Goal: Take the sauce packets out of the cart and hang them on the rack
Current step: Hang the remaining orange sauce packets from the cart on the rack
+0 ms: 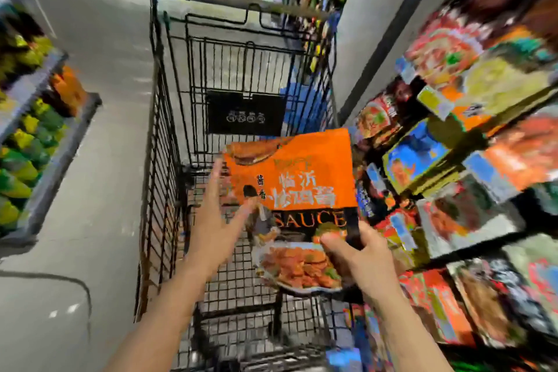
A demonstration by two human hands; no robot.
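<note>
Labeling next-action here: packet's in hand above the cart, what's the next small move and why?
Probably swing the sauce packet right toward the rack: the right hand already grips its lower edge, it is above the cart, and the left hand is open beside it.

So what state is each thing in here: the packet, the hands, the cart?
Packet: held up over the cart, front facing the camera.
Right hand: pinching the packet's lower right edge.
Left hand: fingers straight, by the packet's left edge.
Cart: nothing else clearly visible inside.
Rack: hung with packets.
</note>
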